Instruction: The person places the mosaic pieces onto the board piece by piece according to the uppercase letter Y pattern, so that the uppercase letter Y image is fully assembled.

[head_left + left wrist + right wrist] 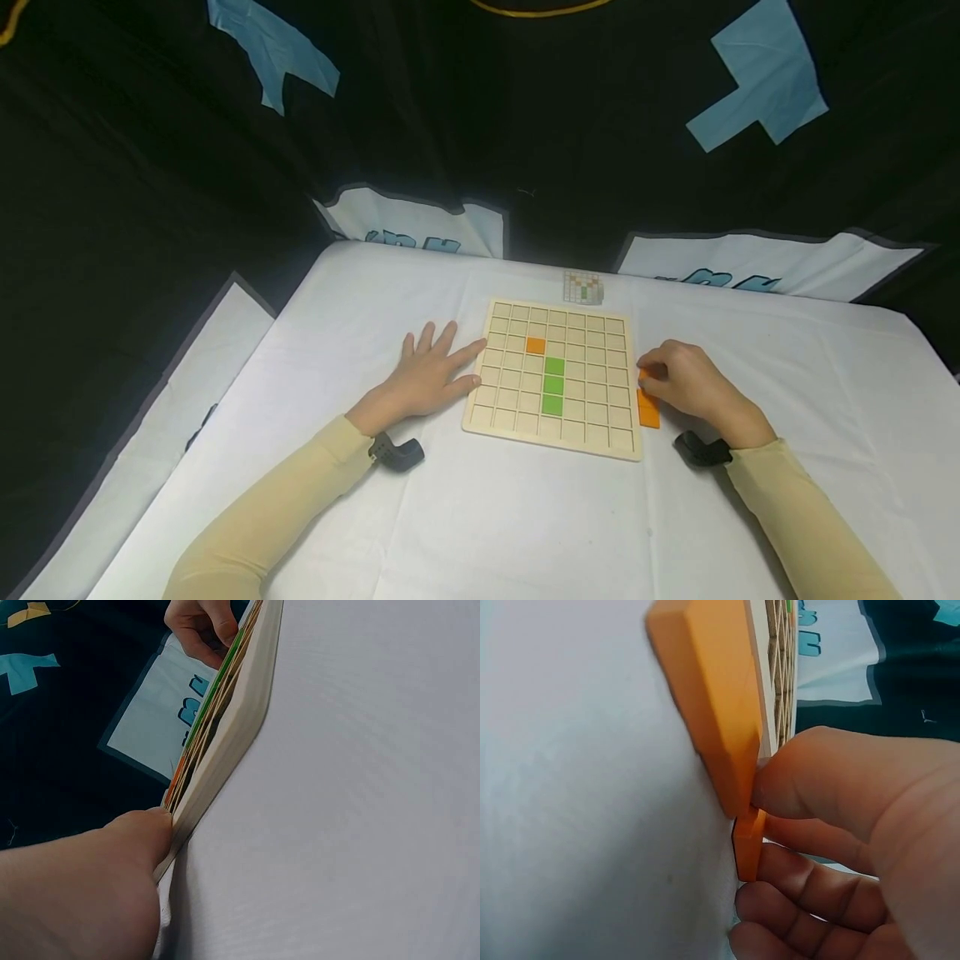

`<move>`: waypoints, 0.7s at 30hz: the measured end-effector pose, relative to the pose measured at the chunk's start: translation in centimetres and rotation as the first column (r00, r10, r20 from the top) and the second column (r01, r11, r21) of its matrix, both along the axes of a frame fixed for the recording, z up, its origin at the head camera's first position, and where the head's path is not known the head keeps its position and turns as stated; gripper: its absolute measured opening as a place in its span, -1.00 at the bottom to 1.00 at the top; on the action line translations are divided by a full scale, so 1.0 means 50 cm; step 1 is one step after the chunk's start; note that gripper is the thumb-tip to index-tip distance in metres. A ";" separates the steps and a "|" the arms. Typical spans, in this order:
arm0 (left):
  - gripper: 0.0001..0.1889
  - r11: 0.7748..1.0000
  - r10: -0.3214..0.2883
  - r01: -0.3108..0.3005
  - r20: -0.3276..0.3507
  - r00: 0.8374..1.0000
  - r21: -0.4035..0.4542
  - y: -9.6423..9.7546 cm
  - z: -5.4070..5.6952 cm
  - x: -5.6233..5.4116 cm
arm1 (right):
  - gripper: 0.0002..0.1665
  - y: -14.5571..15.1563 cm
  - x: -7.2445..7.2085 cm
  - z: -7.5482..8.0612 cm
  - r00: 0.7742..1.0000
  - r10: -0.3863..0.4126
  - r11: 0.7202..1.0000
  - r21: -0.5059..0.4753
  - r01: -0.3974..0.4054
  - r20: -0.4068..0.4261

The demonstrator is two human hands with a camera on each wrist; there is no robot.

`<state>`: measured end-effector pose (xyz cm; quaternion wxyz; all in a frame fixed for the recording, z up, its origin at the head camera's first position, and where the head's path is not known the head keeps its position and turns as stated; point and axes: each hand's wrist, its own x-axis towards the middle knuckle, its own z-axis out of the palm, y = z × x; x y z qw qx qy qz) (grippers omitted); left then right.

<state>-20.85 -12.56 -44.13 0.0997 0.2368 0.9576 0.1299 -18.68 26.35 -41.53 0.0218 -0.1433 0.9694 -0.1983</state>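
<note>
A pale wooden grid board lies on the white table. One orange tile and a column of three green tiles fill some of its squares. My left hand lies with fingers spread, thumb and index finger touching the board's left edge. Beside the right edge, my right hand pinches an orange tile between thumb and fingers. Another orange piece lies flat against that tile's near end. In the left wrist view, the left thumb presses the board's rim.
Behind the board, near the table's far edge, lies a small card printed with a coloured grid. A black curtain with blue tape patches hangs beyond the white tablecloth. Each wrist wears a black camera mount.
</note>
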 end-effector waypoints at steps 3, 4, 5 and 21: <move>-0.33 1.000 0.001 -0.001 -0.001 1.000 0.002 0.000 0.000 0.001 | -0.71 0.000 -0.001 -0.001 1.000 -0.003 1.000 0.001 0.003 0.003; -0.34 1.000 0.001 -0.001 0.001 1.000 0.005 0.001 0.001 0.001 | -0.70 0.000 -0.001 -0.001 1.000 -0.005 1.000 0.002 0.005 0.007; -0.34 1.000 0.002 -0.002 0.001 1.000 0.006 0.001 0.002 0.002 | -0.70 -0.001 -0.001 -0.001 1.000 -0.008 1.000 0.003 0.008 0.012; -0.34 1.000 0.009 -0.009 0.001 1.000 0.005 0.002 -0.001 0.002 | -0.71 0.002 0.000 -0.006 1.000 0.001 1.000 0.003 -0.001 0.006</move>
